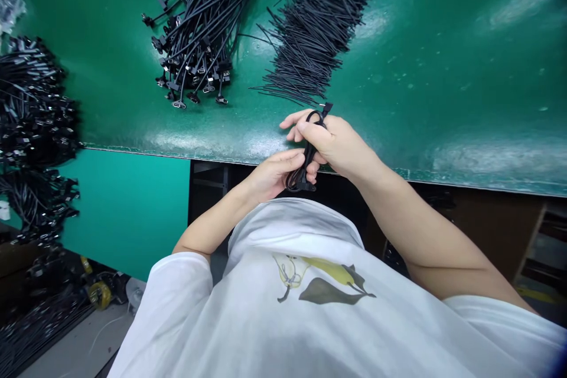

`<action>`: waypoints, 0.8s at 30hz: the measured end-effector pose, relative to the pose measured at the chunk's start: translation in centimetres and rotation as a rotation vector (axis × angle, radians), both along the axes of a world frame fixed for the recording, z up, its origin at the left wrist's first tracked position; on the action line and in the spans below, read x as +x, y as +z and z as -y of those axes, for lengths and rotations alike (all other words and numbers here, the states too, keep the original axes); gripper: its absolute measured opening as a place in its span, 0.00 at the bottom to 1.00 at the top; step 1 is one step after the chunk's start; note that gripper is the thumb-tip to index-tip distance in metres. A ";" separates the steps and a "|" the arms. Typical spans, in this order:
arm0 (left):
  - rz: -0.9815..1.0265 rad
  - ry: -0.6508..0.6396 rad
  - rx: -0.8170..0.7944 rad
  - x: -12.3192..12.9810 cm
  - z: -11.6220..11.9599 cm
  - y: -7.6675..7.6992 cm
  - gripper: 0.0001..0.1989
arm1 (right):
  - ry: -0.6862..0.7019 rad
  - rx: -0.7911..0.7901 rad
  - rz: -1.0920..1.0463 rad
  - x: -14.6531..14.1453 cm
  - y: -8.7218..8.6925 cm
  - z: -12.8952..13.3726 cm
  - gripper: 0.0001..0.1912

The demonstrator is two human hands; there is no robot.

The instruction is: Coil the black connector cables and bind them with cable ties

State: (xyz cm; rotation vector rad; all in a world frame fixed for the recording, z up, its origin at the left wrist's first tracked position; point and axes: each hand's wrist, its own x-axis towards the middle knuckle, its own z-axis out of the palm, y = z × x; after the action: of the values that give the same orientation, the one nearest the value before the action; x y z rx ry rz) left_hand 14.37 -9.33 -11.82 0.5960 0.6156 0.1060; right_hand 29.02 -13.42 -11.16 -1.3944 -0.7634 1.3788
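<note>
A black cable (309, 156) is folded into a narrow looped bundle at the front edge of the green table (420, 71). My left hand (277, 171) grips the lower part of the bundle between thumb and fingers. Around its upper part my right hand (334, 142) is closed, the thumb near the top loop. An angled plug (326, 108) sticks up above the right hand, and another black connector (305, 186) shows at the bundle's lower end. Parts of the fingers are hidden behind the cable.
Long black cables with connectors (199, 41) lie at the back left of the table. Beside them is a pile of short thin black strips (310, 35). More bundled cables (33, 106) are heaped at the far left. The table's front edge runs just beyond my body.
</note>
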 end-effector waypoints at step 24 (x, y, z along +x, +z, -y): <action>-0.176 0.579 0.115 1.4 -1.8 0.1 0.10 | 0.018 0.537 1.406 -3.2 -2.7 2.2 0.09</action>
State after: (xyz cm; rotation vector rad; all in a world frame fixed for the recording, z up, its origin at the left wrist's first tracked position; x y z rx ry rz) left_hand 15.75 -7.54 -11.74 0.5264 0.9459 0.6405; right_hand 25.81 -15.64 -13.85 -1.7548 -1.8348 -0.0656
